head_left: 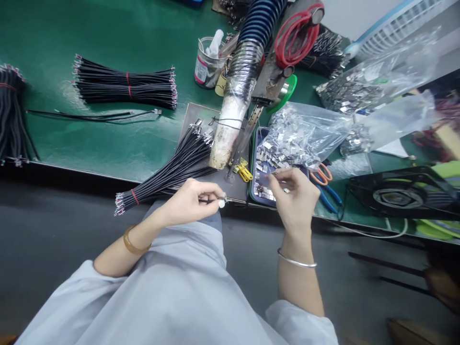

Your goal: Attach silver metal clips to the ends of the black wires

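My left hand (196, 201) is closed in a pinch near the table's front edge, with a short dark length of cable and its pale tip (222, 203) showing at the fingertips. Just behind it lies a bundle of black cables (167, 165) tied with a red band, stripped wire ends toward me and metal connectors at the far end. Over the dark tray (254, 184) of small metal connector shells (264, 191), my right hand (296, 194) has thumb and finger pinched together. Whatever sits between those fingertips is too small to make out.
A taped suction hose (230, 115) hangs over the brown board (237, 189), beside a soldering iron-like rod and yellow clip (244, 171). Bags of connectors (302, 134), orange-and-blue pliers (328, 191) and a black fan (398, 196) stand right. More cable bundles (125, 86) lie left.
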Tool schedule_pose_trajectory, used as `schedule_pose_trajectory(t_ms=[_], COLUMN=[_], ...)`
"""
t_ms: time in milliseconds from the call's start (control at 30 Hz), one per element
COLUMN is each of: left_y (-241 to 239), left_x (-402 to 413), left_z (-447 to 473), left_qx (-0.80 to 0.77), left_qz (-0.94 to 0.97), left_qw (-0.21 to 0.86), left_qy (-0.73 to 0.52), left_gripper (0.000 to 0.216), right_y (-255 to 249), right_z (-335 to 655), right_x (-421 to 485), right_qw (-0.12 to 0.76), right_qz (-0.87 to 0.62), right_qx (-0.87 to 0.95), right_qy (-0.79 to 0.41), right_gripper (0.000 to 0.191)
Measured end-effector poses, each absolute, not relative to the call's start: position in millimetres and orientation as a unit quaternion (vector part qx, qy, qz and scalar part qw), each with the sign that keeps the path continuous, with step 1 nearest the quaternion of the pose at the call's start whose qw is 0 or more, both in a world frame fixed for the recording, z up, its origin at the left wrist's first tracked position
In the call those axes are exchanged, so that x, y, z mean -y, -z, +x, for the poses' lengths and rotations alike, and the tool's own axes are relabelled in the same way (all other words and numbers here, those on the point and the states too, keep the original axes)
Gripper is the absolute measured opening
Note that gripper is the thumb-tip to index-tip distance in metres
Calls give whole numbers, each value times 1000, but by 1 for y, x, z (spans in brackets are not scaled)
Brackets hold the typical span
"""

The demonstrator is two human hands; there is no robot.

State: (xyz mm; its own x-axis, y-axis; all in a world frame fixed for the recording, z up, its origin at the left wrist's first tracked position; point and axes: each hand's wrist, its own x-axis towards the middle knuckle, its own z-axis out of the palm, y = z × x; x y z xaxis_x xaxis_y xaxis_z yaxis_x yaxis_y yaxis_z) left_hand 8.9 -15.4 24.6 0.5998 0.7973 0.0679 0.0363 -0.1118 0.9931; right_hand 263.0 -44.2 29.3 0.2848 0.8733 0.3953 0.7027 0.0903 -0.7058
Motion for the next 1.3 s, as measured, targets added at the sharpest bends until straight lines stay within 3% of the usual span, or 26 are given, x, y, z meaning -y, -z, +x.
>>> schedule_pose_trajectory(t_ms=[133,267,367,600,733,1000,1133,1300], left_y=[-23,-24,-26,-26,-26,-29,-29,-28], left_x=[12,12,15,20,22,19,18,20], left_z=[17,20,23,27,27,24,24,26], left_qx=[-352,-382,-386,-401,-414,-384,-404,-416], left_qz=[566,539,538,551,564,570,549,540], left_qw=[659,655,641,604,589,622,628,635], left_qy=[-348,-367,-389,-412,-405,-375,-375,-363], left_gripper=[14,17,15,14,17,11,11,15], right_y=[-39,-41,-30,-2,0,-10,-9,-7], right_z=[248,223,200,175,173,175,177,175], right_x=[61,71,72,71,75,77,77,79], right_qw=[582,633,628,610,604,619,636,595], right_qz=[-599,-534,-540,-528,-510,-534,-535,-525], right_qx=[521,496,507,590,612,538,540,603], right_qy=[-175,-259,-237,-19,-29,-204,-131,-83], right_gripper=[21,20,17,17,19,8,8,12])
